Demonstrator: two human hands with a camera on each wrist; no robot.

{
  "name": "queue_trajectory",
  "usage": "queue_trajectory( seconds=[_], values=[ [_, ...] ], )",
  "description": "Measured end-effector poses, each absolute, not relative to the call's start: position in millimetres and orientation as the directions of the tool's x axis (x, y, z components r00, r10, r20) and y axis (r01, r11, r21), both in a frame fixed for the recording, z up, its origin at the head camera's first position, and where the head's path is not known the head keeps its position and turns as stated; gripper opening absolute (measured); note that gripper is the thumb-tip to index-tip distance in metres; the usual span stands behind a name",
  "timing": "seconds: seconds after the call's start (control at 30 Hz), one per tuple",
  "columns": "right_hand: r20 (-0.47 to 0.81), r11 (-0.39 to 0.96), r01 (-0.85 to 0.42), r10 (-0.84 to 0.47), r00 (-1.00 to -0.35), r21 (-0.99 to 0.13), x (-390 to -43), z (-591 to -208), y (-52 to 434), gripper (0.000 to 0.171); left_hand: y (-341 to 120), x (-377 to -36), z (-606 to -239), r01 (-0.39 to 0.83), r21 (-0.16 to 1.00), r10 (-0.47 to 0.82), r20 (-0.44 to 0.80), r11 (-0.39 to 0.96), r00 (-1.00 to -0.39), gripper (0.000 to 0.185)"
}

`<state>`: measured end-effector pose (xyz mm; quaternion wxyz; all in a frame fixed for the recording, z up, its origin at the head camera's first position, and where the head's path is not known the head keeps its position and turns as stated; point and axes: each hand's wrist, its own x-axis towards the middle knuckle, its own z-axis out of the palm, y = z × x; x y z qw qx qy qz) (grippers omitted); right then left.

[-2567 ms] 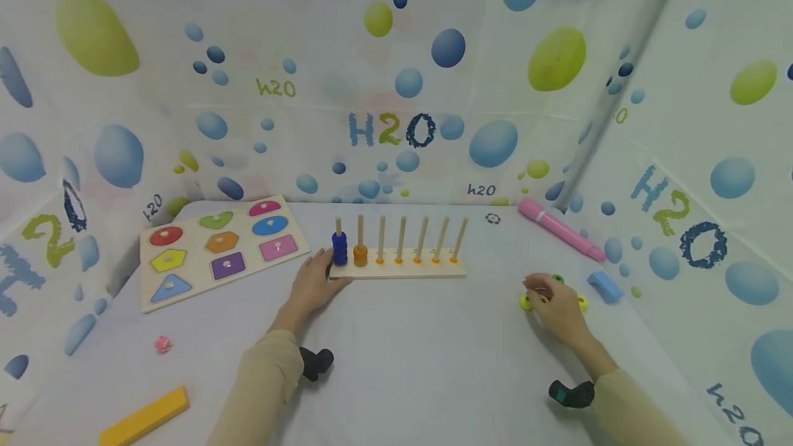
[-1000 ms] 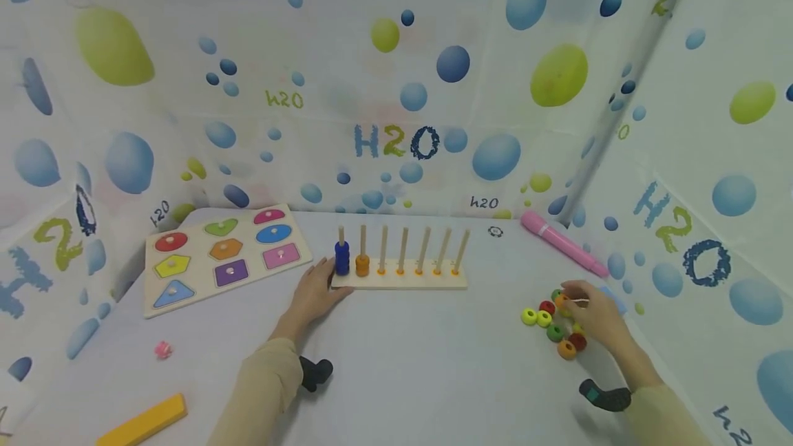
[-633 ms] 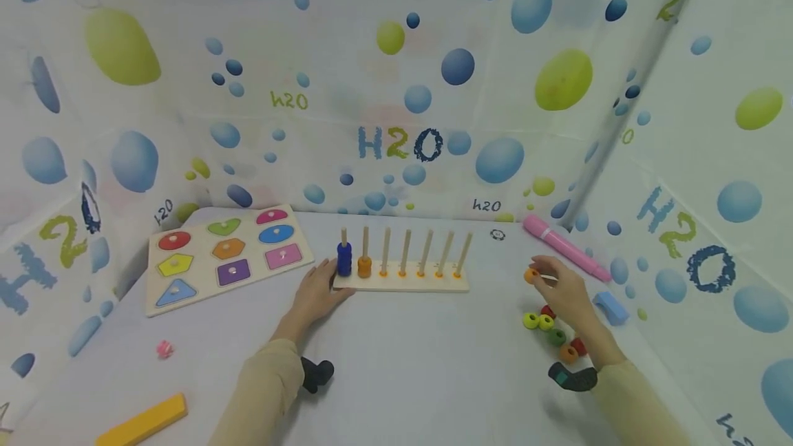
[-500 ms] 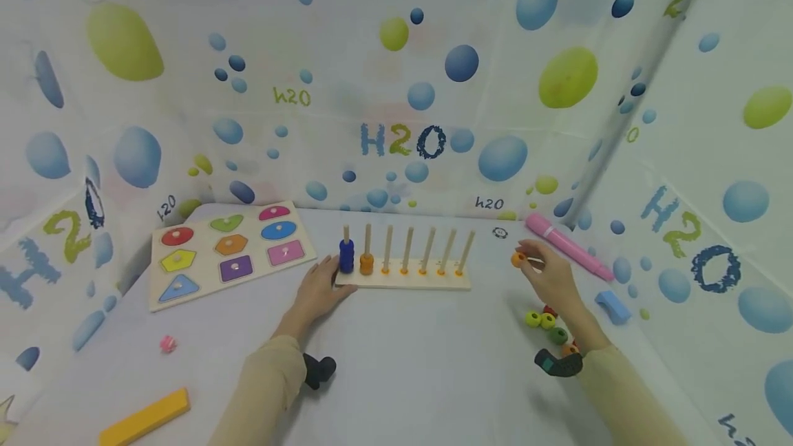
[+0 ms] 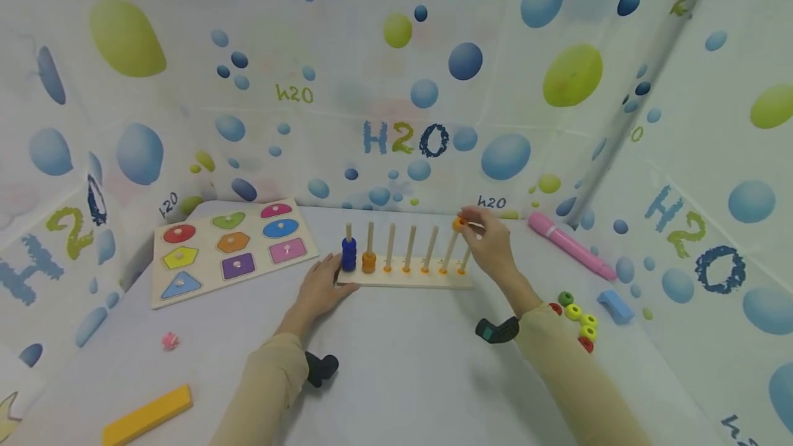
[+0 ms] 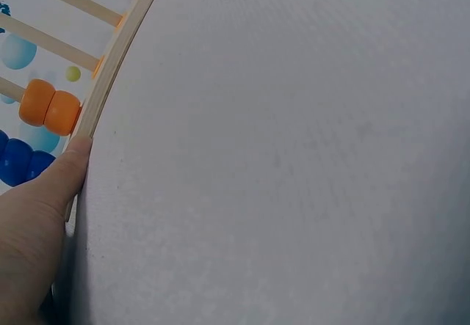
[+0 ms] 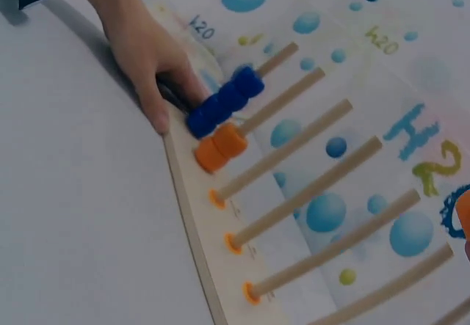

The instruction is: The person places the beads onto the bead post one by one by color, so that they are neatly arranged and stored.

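Observation:
A wooden peg board (image 5: 405,279) stands on the table, its pegs upright in a row. Blue beads (image 5: 349,255) are stacked on its leftmost peg and orange beads (image 5: 368,262) on the peg beside it. My left hand (image 5: 319,289) grips the board's left end, thumb (image 6: 64,171) along the front edge. My right hand (image 5: 491,241) pinches an orange bead (image 5: 459,224) at the top of a peg near the board's right end. Whether the peg has entered the bead I cannot tell. In the right wrist view only a sliver of that bead (image 7: 463,213) shows.
Loose yellow beads (image 5: 581,319), red beads (image 5: 586,344) and a green bead (image 5: 566,299) lie right, partly behind my right sleeve. Near them are a blue block (image 5: 616,306) and pink marker (image 5: 571,246). Left lie a shape puzzle (image 5: 210,281), pink piece (image 5: 170,341) and yellow bar (image 5: 149,414).
My right hand has picked an orange bead from the loose pile and carried it left to the peg board. My left hand has stayed on the board's end.

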<state>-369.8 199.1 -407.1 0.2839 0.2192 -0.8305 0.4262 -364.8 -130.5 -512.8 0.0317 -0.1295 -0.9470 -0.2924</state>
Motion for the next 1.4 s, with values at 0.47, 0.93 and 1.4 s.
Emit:
queue_trajectory(
  seconds=[0.47, 0.93, 1.4],
  values=[
    [0.608, 0.450, -0.671, -0.299, -0.736, -0.590, -389, -394, 103, 0.028, -128, -365, -513, 0.276, 0.550, 0.234, 0.146, 0.788, -0.961, 0.080],
    [0.586, 0.458, -0.689, -0.368, -0.722, -0.561, -401, -401, 69, 0.023, -122, -365, -513, 0.247, 0.553, 0.221, 0.114, 0.796, -0.969, 0.080],
    [0.648, 0.472, -0.708, -0.317, -0.693, -0.526, -395, -401, 76, 0.020, -129, -365, -514, 0.234, 0.551, 0.204, 0.116, 0.801, -0.972, 0.080]
  ],
)
